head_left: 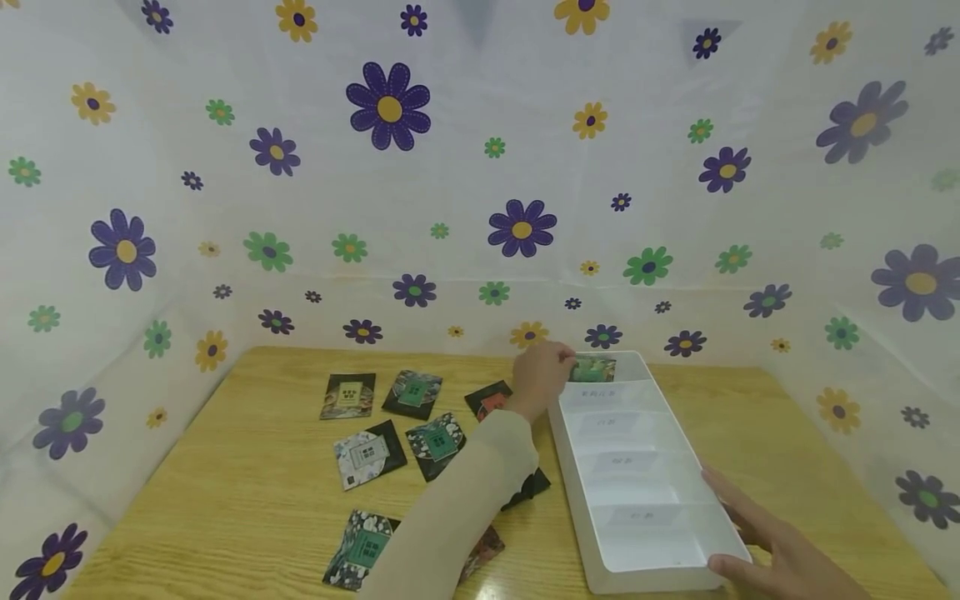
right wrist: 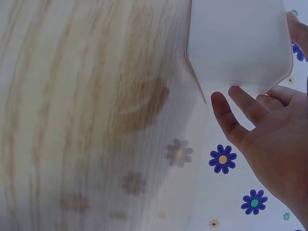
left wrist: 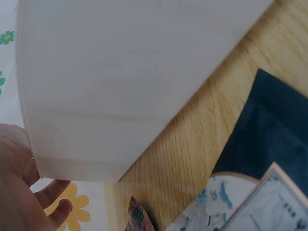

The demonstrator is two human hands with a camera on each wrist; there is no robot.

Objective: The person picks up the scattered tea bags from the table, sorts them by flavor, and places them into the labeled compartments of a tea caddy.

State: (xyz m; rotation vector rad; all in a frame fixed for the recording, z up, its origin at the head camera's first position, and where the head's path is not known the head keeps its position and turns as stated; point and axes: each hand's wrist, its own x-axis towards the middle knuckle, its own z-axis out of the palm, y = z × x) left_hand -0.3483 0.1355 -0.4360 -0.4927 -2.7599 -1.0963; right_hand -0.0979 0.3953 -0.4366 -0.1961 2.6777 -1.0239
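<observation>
A long white divided box stands on the table, with faint writing on its dividers. In its farthest compartment is a sachet with a green label. My left hand reaches over the box's far left corner and pinches this sachet at its left edge. In the left wrist view, the outer fingers of that hand curl outside the box wall, which hides the sachet. My right hand holds the box at its near right corner, thumb at the near end and fingers along the right side.
Several flat sachets lie left of the box, including one with a yellow label, a pale one and a red-labelled one. My left sleeve covers part of some. A flower-printed cloth surrounds the wooden table.
</observation>
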